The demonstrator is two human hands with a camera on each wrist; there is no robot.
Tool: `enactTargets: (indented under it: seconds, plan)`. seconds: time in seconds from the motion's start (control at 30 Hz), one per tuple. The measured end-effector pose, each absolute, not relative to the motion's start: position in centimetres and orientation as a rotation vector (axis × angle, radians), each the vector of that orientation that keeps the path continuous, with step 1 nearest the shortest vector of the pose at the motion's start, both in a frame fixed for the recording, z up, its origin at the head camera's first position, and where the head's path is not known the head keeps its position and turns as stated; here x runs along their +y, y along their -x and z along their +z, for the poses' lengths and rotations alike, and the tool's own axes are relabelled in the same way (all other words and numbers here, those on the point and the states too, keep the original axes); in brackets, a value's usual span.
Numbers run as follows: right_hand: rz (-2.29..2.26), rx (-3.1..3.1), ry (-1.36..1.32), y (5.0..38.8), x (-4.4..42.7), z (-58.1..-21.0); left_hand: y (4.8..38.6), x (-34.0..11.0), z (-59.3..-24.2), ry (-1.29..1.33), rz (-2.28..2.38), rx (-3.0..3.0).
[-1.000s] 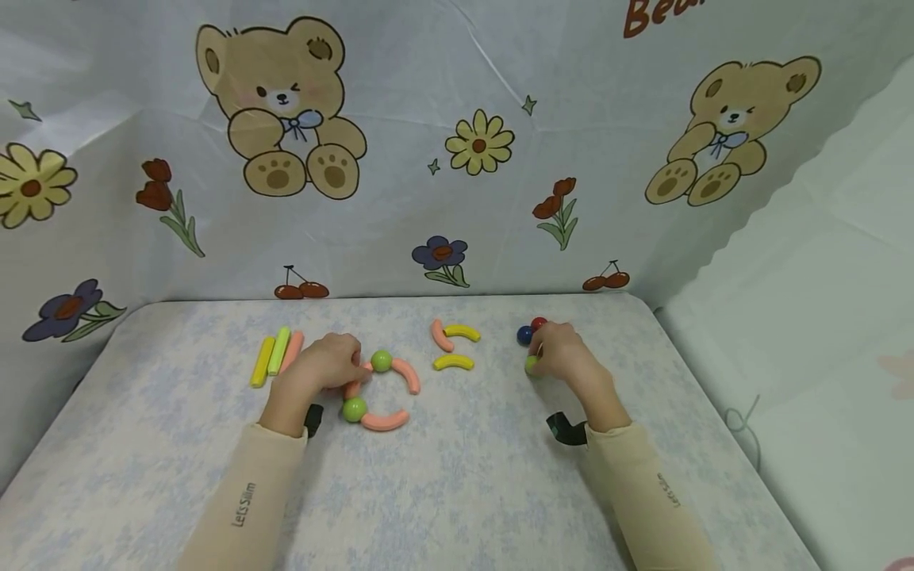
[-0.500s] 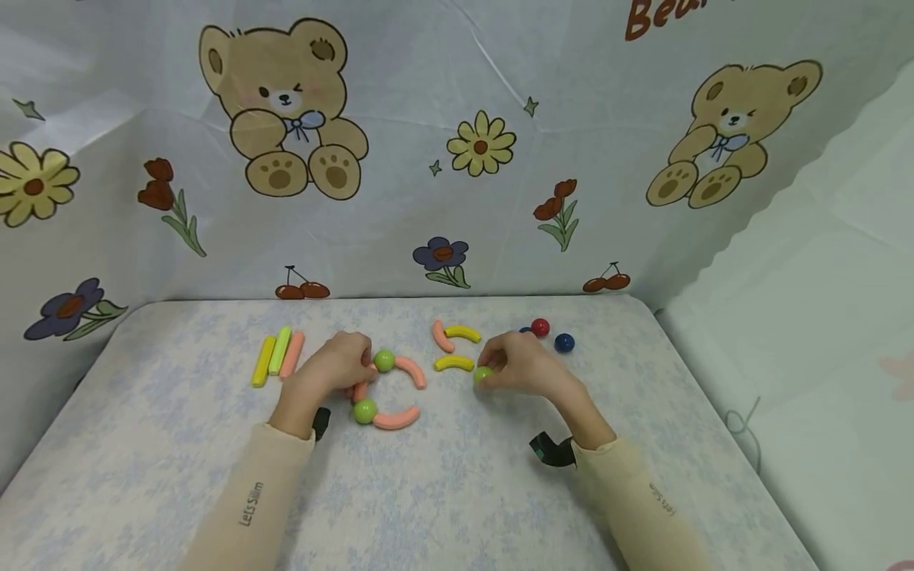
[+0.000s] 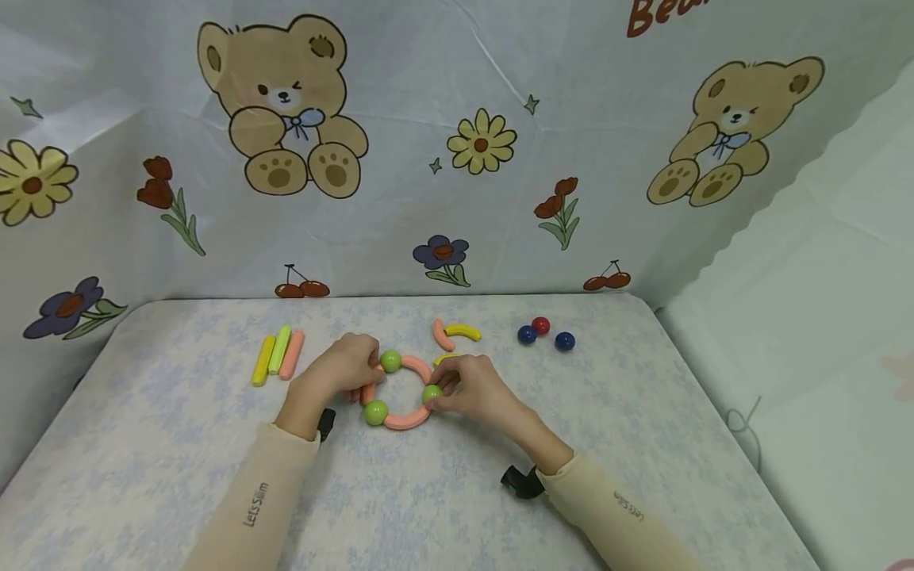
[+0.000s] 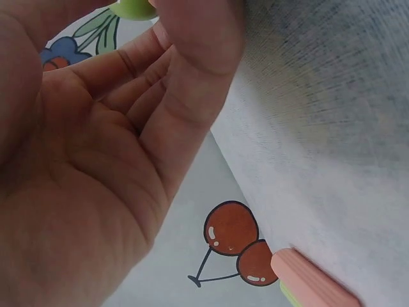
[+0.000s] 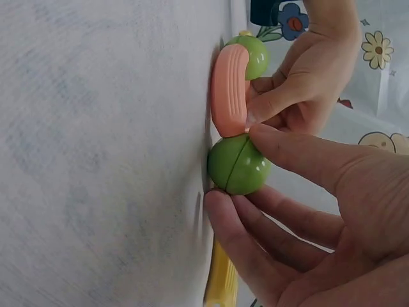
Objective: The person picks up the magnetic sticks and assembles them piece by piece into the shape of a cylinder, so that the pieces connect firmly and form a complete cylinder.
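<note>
On the table lies a ring of curved pink rods and green balls. My left hand [image 3: 341,366] pinches the pink rod on the ring's left side [image 3: 368,394], partly hidden by the fingers. Between thumb and fingertips, my right hand [image 3: 477,388] pinches a green ball [image 5: 238,165] at the ring's right side. This ball touches the end of a ribbed pink rod [image 5: 229,89] in the right wrist view. The other green balls sit at the ring's top [image 3: 390,361] and lower left [image 3: 375,412]. In the left wrist view, the held rod is hidden behind the palm.
Straight yellow, lime and pink sticks [image 3: 290,354] lie left of the left hand. Beyond the ring are a curved pink rod [image 3: 443,335] and yellow ones [image 3: 463,331], one partly behind the right hand. Two blue balls [image 3: 565,342] and a red ball [image 3: 540,326] lie back right.
My right hand has carried the green ball leftward from beside the blue and red balls to the ring's gap. The ring and my left hand have shifted slightly right, and the gap has closed.
</note>
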State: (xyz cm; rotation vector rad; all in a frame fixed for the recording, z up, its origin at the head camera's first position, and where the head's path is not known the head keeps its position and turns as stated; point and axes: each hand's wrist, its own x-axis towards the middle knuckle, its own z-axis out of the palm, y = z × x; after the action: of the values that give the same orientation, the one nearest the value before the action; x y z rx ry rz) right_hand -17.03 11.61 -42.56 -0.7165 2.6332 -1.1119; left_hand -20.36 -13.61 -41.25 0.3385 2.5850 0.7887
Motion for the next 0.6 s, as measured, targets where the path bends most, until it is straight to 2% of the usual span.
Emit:
enactTargets:
  seconds: [0.2, 0.43, 0.6]
  plan:
    - [-1.130, 2.755, 0.723, 16.99, 11.43, -42.57, 20.49, -13.45, -41.35, -0.362, 0.774, 2.602]
    - [-1.071, 2.743, 0.932, 17.29, 11.17, -43.02, 20.48, -13.26, -41.68, -0.408, 0.753, 2.630]
    - [-1.071, 2.719, 0.956, 17.19, 11.29, -42.98, 20.51, -13.18, -41.88, -0.492, 0.734, 2.656]
